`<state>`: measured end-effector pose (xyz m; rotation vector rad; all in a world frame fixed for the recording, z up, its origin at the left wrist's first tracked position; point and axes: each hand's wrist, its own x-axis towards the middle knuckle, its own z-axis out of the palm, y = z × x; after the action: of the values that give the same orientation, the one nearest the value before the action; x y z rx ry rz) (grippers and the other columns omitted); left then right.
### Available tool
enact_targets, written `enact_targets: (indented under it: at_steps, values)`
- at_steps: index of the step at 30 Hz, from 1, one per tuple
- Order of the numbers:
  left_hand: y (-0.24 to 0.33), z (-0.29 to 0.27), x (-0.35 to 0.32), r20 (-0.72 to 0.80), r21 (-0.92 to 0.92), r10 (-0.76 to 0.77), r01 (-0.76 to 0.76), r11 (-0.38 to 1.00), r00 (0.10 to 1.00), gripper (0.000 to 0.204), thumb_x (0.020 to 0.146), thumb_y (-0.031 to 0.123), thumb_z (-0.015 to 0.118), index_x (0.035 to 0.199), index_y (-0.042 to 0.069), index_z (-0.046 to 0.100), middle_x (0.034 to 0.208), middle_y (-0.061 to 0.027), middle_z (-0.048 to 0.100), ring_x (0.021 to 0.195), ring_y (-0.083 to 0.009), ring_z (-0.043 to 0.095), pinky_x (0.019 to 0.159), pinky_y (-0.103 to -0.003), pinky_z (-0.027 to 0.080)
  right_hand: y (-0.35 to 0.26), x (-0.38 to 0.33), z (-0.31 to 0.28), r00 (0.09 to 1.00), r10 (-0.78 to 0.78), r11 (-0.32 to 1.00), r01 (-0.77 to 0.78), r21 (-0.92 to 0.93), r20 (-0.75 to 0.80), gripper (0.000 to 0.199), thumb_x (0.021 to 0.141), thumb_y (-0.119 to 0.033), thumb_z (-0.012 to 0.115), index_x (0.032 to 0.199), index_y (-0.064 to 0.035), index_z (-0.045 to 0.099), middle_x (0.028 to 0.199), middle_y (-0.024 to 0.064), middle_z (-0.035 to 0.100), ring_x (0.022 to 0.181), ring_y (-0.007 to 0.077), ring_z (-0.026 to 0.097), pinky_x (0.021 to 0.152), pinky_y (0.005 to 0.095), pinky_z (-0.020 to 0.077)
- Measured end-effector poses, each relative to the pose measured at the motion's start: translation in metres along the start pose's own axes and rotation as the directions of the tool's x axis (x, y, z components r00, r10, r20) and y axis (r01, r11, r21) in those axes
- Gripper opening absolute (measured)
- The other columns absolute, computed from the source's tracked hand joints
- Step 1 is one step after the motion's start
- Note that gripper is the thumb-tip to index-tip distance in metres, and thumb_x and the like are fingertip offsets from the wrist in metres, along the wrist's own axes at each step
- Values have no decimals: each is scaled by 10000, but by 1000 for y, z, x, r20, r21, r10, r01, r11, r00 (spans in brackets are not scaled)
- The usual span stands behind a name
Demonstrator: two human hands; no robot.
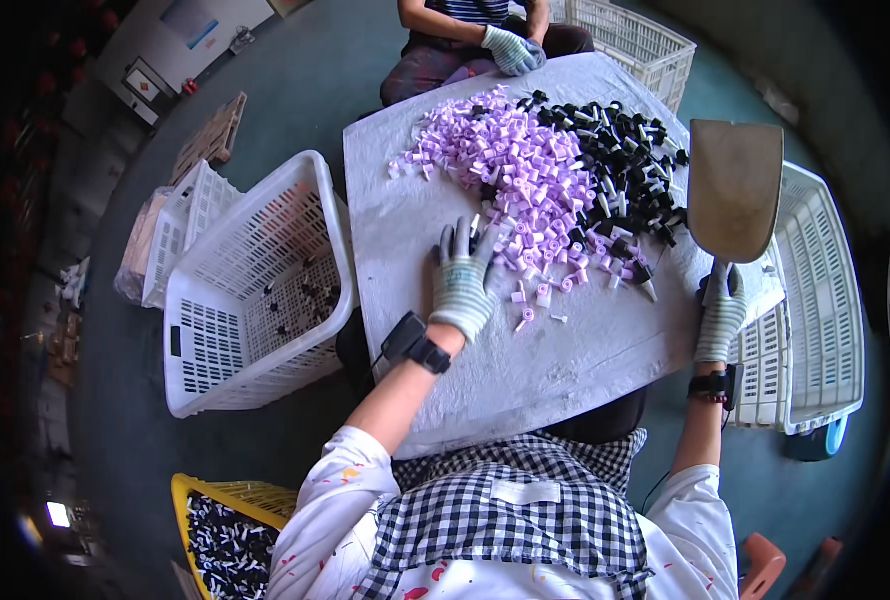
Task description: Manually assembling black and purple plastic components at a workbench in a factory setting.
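My left hand [462,285], in a striped glove with grey fingers, lies open on the grey sheet covering the table [565,370]. Its fingers are spread at the left edge of a pile of small purple and white plastic parts [535,165]. At the table's right edge, my gloved right hand [722,315] is closed at the base of a tan, flat-bladed scoop [735,190]. The blade points away from me; its handle is mostly hidden by the hand. Black plastic parts [625,160] are heaped beside the purple ones.
White perforated crates stand left [255,290] and right [825,300] of the table; the left one holds a few black parts. A yellow basket [180,500] of black and white parts is at lower left. Across the table sits a person with gloved hands [512,50].
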<state>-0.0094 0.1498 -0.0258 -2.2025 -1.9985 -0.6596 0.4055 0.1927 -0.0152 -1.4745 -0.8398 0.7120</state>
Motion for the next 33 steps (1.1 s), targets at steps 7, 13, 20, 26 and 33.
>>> enact_targets:
  at_steps: [7,13,20,26,33]
  values:
    - [-35,18,49,-246,-166,1,-43,985,969,577,1011,329,613,1541,125,509,1589,-272,403,1440,-525,380,1189,-628,320,0,10,6,998,-56,998,55,19,11,398,1048,-457,662,962,-70,693,695,-16,600,576,71,483,558,267,387]
    - [-77,-65,-53,-408,-175,-160,95,980,899,602,956,287,690,1488,52,535,1539,-255,478,1422,-473,437,1203,-548,350,-2,-27,27,956,-287,938,293,183,-59,267,1100,-342,612,965,-114,649,780,-56,530,645,72,430,585,260,358]
    - [-198,-220,-326,-613,-24,-514,637,771,600,417,991,338,676,1310,69,683,1376,-231,638,1284,-418,585,1116,-478,460,-71,-79,67,628,-443,893,244,378,640,370,1100,-295,565,1340,-27,655,805,-54,536,678,52,456,582,212,324]
    - [-126,-394,-677,-612,-201,-791,971,130,-21,679,1083,578,473,1426,13,629,1497,-193,609,1425,-333,537,1207,-394,383,-177,-277,155,-313,157,940,337,-44,937,628,1056,-579,537,1286,-14,685,703,-22,573,494,50,487,432,219,328]
    - [-85,-332,-815,-325,-331,-859,898,-289,-396,1008,996,804,294,1564,-9,469,1599,-237,489,1540,-353,395,1260,-360,264,-246,-456,208,-610,588,708,706,27,531,463,968,-464,759,1002,-4,801,639,17,620,486,84,565,412,231,388]
